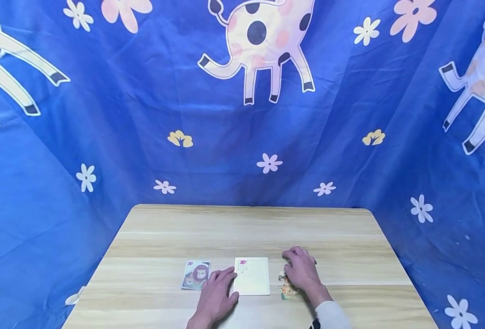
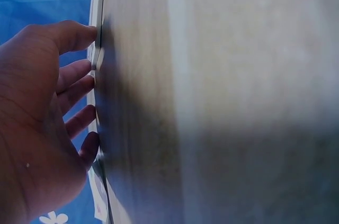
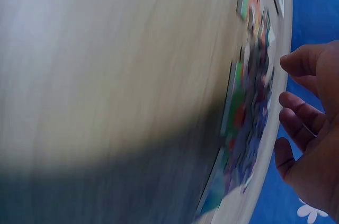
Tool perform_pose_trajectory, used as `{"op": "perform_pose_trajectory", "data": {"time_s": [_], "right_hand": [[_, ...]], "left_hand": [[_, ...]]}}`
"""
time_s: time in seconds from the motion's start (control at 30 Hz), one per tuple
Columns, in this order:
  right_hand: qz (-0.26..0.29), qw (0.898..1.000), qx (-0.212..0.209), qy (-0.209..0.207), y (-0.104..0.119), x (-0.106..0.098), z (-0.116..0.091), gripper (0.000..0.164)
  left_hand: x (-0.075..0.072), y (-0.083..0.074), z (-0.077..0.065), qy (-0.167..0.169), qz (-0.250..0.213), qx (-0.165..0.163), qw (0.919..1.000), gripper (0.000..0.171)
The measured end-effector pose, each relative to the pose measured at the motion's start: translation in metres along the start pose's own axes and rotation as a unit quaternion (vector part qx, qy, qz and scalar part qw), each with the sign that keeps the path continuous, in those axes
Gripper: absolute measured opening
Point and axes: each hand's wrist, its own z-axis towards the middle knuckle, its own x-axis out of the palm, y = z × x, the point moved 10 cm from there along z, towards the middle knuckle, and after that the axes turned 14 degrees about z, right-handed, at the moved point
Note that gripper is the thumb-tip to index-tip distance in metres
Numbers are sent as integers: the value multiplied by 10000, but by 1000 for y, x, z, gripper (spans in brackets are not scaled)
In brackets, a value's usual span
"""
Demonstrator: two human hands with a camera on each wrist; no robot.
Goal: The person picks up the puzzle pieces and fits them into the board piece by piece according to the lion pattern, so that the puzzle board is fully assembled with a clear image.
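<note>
Jigsaw tray (image 1: 254,281) — loose pieces (image 1: 287,292) lie to its right.
Left hand (image 1: 215,293) touches the tray's left edge, right hand (image 1: 303,270) is over the pieces, fingers of both apart — best to steady the tray, pinch one piece by its edges.

The person's left hand (image 1: 215,293) lay just beside the left edge of the white puzzle tray (image 1: 254,282), palm down, its fingers reaching toward that edge and its thumb spread away from them, near the tray's close left corner. The left wrist was bare. The right hand (image 1: 302,270) was to the right of the tray, well apart from it, palm downward, its fingers loosely bent with nothing visibly pinched. A pale sleeve (image 1: 334,314) covered the right forearm up to the wrist.
</note>
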Motion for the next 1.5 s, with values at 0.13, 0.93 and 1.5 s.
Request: {"op": "perform_pose_trajectory", "data": {"time_s": [0.13,0.93,1.5], "right_hand": [[23,9999,136,-19,-13,-5,-5,39],[-59,9990,444,-68,-36,-16,1,35],[253,9979,476,-366,-41,-25,-3,27]], "left_hand": [[1,-1,-3,-107,42,37,9999,47],[2,0,1,78,-104,-10,9999,47],[5,0,1,158,-145,-41,9998,48]]}}
